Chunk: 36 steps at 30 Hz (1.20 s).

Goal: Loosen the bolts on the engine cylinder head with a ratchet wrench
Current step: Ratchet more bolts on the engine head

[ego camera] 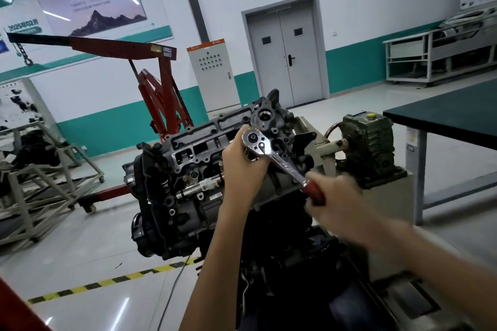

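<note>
A dark engine with its cylinder head [199,142] uppermost stands on a stand in the middle of the view. A chrome ratchet wrench [274,156] with a red handle lies over the head's right end. My left hand [242,161] grips the round ratchet head from the left and hides the socket and bolt beneath it. My right hand [333,196], blurred, grips the red handle at the lower right. Several dark bolts dot the head's rim.
A second chrome tool [199,187] lies along the engine's side. A red engine crane [158,80] stands behind on the left, a green gearbox [368,142] and a dark-topped table [457,113] on the right. Metal racks stand at far left; yellow-black tape crosses the floor.
</note>
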### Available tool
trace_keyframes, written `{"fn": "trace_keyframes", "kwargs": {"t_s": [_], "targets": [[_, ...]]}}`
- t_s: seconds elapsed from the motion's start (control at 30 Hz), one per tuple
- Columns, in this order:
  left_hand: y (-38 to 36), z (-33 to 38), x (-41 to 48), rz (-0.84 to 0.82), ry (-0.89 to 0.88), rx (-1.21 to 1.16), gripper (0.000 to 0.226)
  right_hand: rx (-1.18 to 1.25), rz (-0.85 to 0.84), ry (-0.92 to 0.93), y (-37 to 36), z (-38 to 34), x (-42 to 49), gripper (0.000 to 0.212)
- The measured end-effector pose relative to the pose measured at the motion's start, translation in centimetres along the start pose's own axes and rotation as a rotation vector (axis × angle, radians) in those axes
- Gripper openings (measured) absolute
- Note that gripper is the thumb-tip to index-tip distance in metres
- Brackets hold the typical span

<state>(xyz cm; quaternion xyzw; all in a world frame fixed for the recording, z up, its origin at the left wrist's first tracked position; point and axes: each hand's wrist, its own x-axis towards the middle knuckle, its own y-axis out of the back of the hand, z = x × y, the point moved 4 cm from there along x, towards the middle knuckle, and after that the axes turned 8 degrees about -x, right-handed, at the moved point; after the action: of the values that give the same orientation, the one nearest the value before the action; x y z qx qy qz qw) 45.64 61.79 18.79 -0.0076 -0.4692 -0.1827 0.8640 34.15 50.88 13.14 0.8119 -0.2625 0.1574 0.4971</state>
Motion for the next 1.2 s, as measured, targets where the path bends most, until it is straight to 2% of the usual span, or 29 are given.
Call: {"fn": "trace_keyframes", "kwargs": {"t_s": [0.07, 0.13, 0.2, 0.33, 0.43, 0.5, 0.57, 0.63, 0.7, 0.8, 0.9, 0.97, 1.03, 1.2], "targets": [[-0.7, 0.1, -0.2, 0.081, 0.029, -0.009, 0.022, 0.250, 0.070, -0.113, -3.0, -2.3, -1.8, 0.032], [-0.9, 0.2, -0.1, 0.125, 0.060, -0.075, 0.022, 0.430, 0.087, -0.162, -5.4, -4.4, -2.4, 0.025], [-0.6, 0.3, 0.1, 0.119, 0.076, -0.107, 0.027, 0.433, 0.091, -0.146, -5.9, -5.0, -2.4, 0.024], [-0.1, 0.0, 0.6, 0.052, 0.131, -0.025, 0.042, 0.145, 0.021, -0.026, -2.2, -1.6, -1.1, 0.029], [0.1, -0.2, 1.1, -0.049, 0.142, -0.002, 0.041, -0.169, -0.050, 0.131, 1.8, 1.3, 1.7, 0.019], [0.5, -0.2, 1.3, -0.115, 0.131, -0.025, 0.039, -0.370, -0.004, 0.203, 4.4, 2.0, 4.0, 0.019], [0.7, 0.0, 1.4, -0.154, 0.115, -0.024, 0.038, -0.462, 0.032, 0.251, 5.9, 2.0, 5.6, 0.025], [0.7, 0.0, 1.4, -0.164, 0.097, -0.014, 0.033, -0.467, 0.031, 0.241, 5.9, 2.1, 5.5, 0.023], [0.7, -0.1, 1.0, -0.120, 0.059, -0.017, 0.032, -0.353, -0.009, 0.159, 3.8, 2.0, 3.6, 0.015], [0.1, 0.1, 0.1, -0.016, -0.008, -0.023, 0.036, 0.019, 0.037, 0.003, -0.3, -0.5, -0.5, 0.034], [-0.4, -0.1, -0.1, 0.089, 0.030, -0.060, 0.035, 0.436, 0.066, -0.126, -4.2, -4.2, -2.8, 0.030], [-0.3, -0.1, -0.1, 0.137, 0.026, -0.091, 0.036, 0.563, 0.053, -0.151, -5.8, -6.1, -3.1, 0.027], [-0.1, -0.2, 0.1, 0.139, 0.038, -0.120, 0.033, 0.515, 0.038, -0.132, -5.5, -6.0, -2.8, 0.028], [-0.1, -0.4, 0.4, 0.115, 0.116, -0.090, 0.043, 0.027, -0.102, 0.068, 0.8, -0.8, 0.0, 0.035]]}}
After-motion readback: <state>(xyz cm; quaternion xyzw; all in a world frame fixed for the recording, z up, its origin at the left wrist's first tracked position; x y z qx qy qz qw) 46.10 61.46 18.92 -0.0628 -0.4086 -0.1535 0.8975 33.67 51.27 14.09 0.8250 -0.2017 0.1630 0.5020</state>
